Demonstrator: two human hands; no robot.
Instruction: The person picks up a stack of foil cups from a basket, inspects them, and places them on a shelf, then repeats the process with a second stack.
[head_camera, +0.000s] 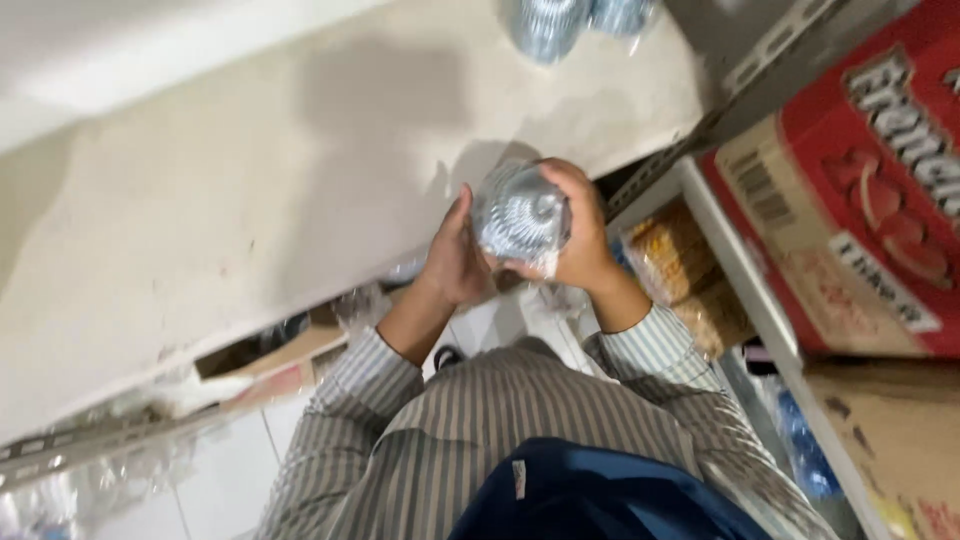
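both my hands hold one clear-wrapped stack of silvery foil cups (520, 215) out in front of my chest, above the pale shelf top (250, 200). my left hand (455, 260) cups its left side, fingers (462, 205) narrow against the wrap. my right hand (580, 235) curls over the top and right side. its round end faces me, long axis pointing away. both hands are equally near, touching it.

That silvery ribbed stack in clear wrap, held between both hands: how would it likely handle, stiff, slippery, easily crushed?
The wrapped foil stack looks thin-walled and pleated, so it is probably light and dents easily. Its glossy clear wrap suggests a slippery surface; the left hand and right hand cup it from both sides. Its round shape may let it roll.
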